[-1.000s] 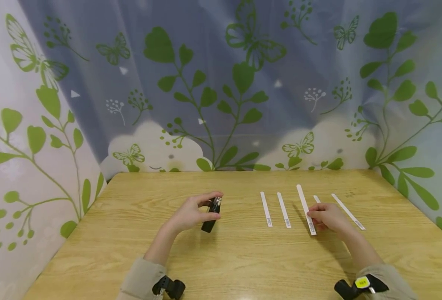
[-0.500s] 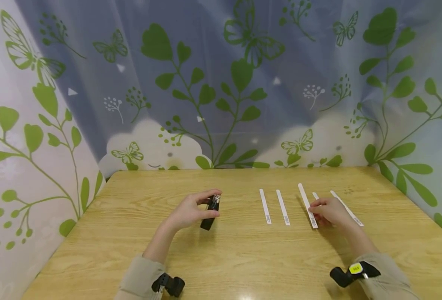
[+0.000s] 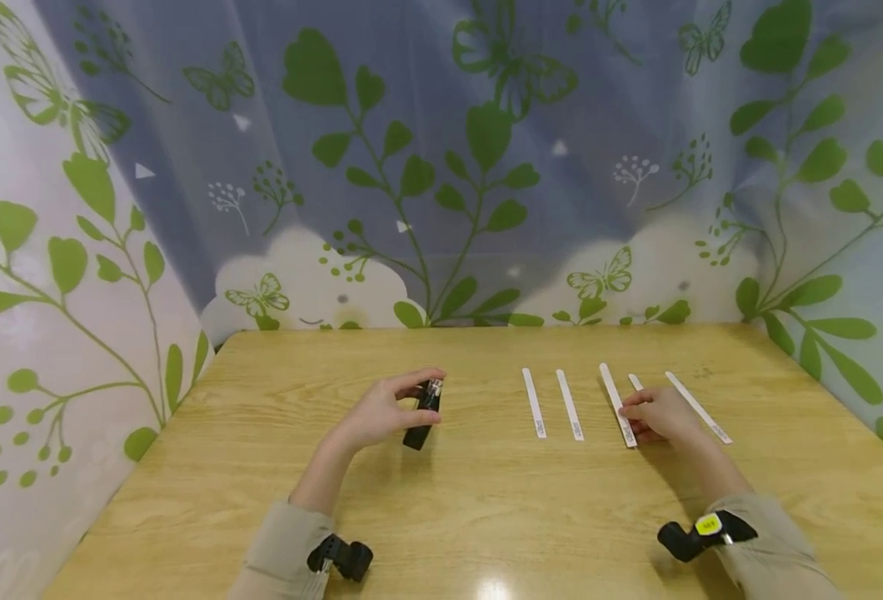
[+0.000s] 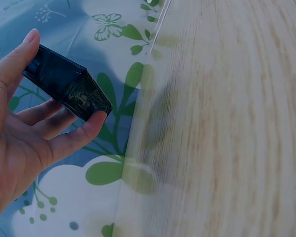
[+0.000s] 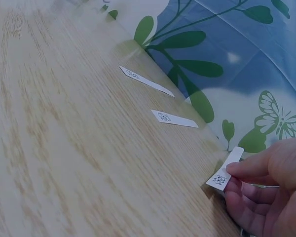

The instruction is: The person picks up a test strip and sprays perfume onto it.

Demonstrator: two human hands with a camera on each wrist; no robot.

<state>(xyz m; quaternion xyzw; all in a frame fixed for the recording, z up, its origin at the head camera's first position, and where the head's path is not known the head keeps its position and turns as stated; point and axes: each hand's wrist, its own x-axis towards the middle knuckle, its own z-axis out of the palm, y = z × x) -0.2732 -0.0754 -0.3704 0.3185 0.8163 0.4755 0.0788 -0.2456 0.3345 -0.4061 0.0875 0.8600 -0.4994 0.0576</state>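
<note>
My left hand (image 3: 381, 412) grips a black, square-sided perfume bottle (image 3: 421, 423) with a silver spray top, held tilted over the table. In the left wrist view the bottle (image 4: 64, 81) spans from the thumb to a fingertip, with other fingers behind it. My right hand (image 3: 665, 414) pinches a white paper test strip (image 3: 611, 392) by its side, thumb and fingers near the printed lower part. In the right wrist view the strip's printed end (image 5: 217, 181) is close over the wood. Another strip (image 3: 636, 382) lies partly hidden behind the right hand.
Two white strips, one (image 3: 534, 404) left of the other (image 3: 570, 406), lie between the hands. A further strip (image 3: 699, 407) lies slanted to the right of the right hand. A leaf-patterned curtain (image 3: 441, 208) borders the far edge of the wooden table (image 3: 486, 500).
My right hand has lowered the test strip toward the table, moving it slightly right, in line with the others. The left hand keeps the bottle in nearly the same place; the head view shifts slightly.
</note>
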